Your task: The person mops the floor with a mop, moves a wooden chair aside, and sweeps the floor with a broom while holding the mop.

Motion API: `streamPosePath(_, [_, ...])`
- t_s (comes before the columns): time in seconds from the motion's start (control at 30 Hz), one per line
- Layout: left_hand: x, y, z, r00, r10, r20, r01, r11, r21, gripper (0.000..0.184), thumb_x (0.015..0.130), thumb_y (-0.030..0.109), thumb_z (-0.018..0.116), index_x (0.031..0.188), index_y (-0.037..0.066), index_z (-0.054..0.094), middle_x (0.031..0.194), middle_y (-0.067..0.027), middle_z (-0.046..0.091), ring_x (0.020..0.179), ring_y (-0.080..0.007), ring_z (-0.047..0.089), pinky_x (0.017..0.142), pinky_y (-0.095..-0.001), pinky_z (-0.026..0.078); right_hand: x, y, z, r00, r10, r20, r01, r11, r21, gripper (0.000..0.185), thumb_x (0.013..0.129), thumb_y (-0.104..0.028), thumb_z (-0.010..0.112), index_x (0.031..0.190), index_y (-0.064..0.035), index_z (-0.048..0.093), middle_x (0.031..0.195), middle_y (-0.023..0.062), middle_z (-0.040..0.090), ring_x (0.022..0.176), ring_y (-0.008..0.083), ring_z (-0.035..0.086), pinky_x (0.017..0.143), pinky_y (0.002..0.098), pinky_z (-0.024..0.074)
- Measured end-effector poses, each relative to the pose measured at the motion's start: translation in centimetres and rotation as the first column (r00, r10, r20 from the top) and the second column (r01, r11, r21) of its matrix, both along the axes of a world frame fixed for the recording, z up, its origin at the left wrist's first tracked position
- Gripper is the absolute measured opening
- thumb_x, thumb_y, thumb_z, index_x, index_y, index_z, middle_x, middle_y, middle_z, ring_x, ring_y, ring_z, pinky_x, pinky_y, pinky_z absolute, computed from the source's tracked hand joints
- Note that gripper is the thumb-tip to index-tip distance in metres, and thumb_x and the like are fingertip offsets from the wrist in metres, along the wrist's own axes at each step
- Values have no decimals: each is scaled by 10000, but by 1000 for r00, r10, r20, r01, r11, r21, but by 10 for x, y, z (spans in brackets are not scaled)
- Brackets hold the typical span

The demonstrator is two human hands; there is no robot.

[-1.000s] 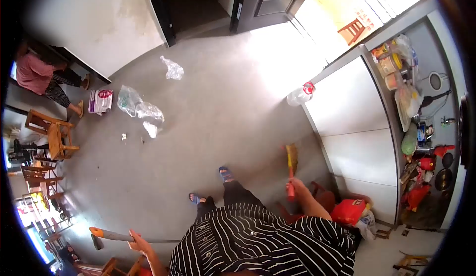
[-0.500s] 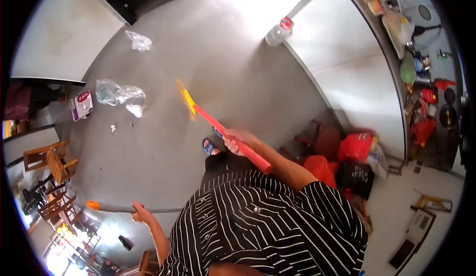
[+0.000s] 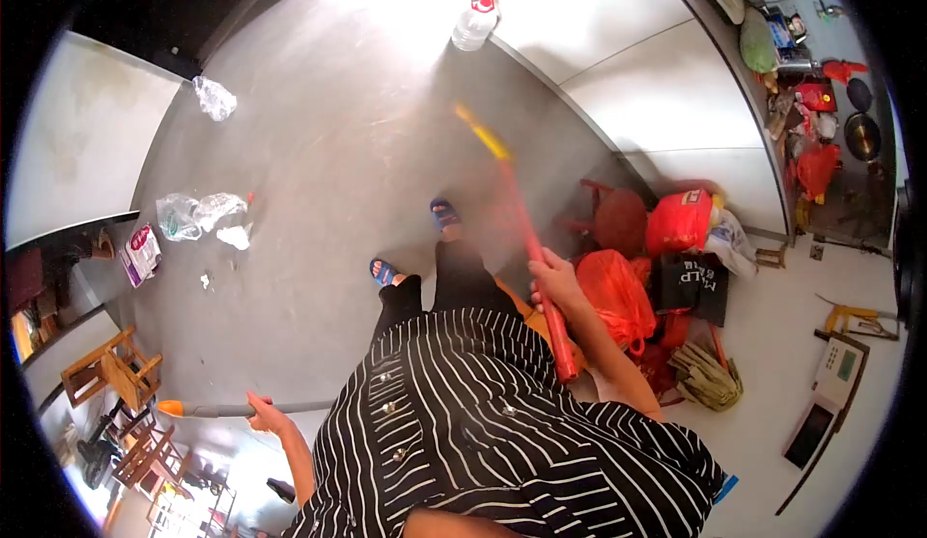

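My right hand (image 3: pixel 554 279) is wrapped round the red handle of a broom (image 3: pixel 529 234). Its narrow yellow head points away over the grey floor, blurred by motion, and the handle's near end lies beside my striped shirt. Low on the left, my left hand (image 3: pixel 267 413) is closed round a long grey pole (image 3: pixel 217 410) with an orange end (image 3: pixel 171 408). The pole's other end is hidden behind my body. Crumpled clear plastic bags (image 3: pixel 198 214) and a purple-and-white packet (image 3: pixel 141 255) lie on the floor to the left.
A clear plastic bottle with a red cap (image 3: pixel 474 24) stands by the white cabinet (image 3: pixel 647 65). Red bags (image 3: pixel 615 297) and a black bag (image 3: pixel 688 287) crowd my right side. Wooden chairs (image 3: pixel 118 369) are at left. Another plastic bag (image 3: pixel 214 99) lies farther off.
The broom has swung to the right with my right hand, its handle now steeper in view. My view has turned and my feet stand farther apart. The left hand still holds the pole.
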State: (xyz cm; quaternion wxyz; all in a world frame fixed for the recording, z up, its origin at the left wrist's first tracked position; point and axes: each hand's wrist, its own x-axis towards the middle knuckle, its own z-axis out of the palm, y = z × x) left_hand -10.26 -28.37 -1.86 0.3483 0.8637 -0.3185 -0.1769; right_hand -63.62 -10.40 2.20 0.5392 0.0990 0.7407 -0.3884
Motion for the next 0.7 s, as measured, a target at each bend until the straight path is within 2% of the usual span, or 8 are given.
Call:
streamPosePath(0.13, [-41, 13, -3, 999, -3, 47, 0, 997, 73, 324, 772, 297, 636, 721, -4, 527, 666, -66, 542, 641, -172, 503, 638, -340, 427, -89, 45, -40, 970, -227, -84, 230, 973, 31, 117, 843, -165, 493, 944, -123, 451, 595, 56, 449, 404, 162, 452, 342, 316, 429])
streamPosePath(0.23, [-66, 20, -14, 998, -63, 27, 61, 997, 53, 311, 766, 274, 633, 777, -29, 565, 749, -72, 579, 710, -180, 519, 688, -344, 429, -171, 82, -107, 931, -353, -96, 354, 935, -7, 146, 839, -179, 491, 927, -102, 404, 591, 77, 438, 429, 182, 472, 356, 335, 431])
streamPosePath(0.33, [-86, 32, -10, 985, -168, -24, 169, 965, 198, 315, 770, 242, 658, 858, -56, 603, 838, -85, 612, 763, -179, 538, 726, -336, 431, -230, 95, -159, 854, -517, 60, 513, 855, 79, 158, 830, -196, 506, 889, -88, 407, 599, 59, 432, 439, 172, 444, 363, 314, 394])
streamPosePath(0.4, [-89, 37, -18, 992, -129, 1, 126, 972, 200, 391, 713, 314, 733, 837, -29, 593, 750, -106, 600, 678, -182, 533, 658, -334, 436, -237, 88, -180, 779, -619, 101, 606, 784, 134, 186, 825, -234, 524, 776, -102, 402, 560, 39, 418, 423, 164, 422, 359, 300, 373])
streamPosePath(0.5, [-96, 50, -27, 995, -100, -16, 101, 963, 248, 410, 705, 335, 746, 827, -22, 585, 764, -102, 579, 671, -190, 517, 628, -345, 430, -202, 74, -150, 801, -530, 279, 523, 846, 106, 218, 834, -273, 553, 816, -115, 404, 589, 3, 407, 446, 116, 406, 379, 263, 364])
streamPosePath(0.57, [-96, 52, -37, 995, -98, -20, 100, 967, 235, 423, 692, 350, 749, 801, -21, 578, 749, -98, 575, 654, -189, 512, 615, -353, 431, -180, 63, -122, 721, -467, 512, 523, 851, 41, 187, 861, -295, 549, 873, -166, 415, 595, -8, 385, 441, 101, 378, 378, 245, 347])
streamPosePath(0.63, [-101, 49, -42, 993, -119, -25, 121, 962, 246, 421, 691, 357, 745, 778, -20, 578, 739, -95, 577, 648, -186, 511, 615, -354, 431, -159, 39, -97, 776, -334, 534, 380, 924, 26, 178, 862, -323, 560, 953, -218, 449, 618, -6, 429, 443, 88, 390, 368, 232, 347])
streamPosePath(0.7, [-112, 45, -43, 986, -164, -19, 163, 954, 252, 421, 692, 362, 740, 759, -21, 579, 732, -92, 577, 643, -184, 510, 617, -350, 427, -148, 21, -86, 743, -301, 597, 373, 928, 3, 260, 871, -288, 534, 1101, -211, 441, 636, 23, 443, 443, 108, 403, 371, 242, 367])
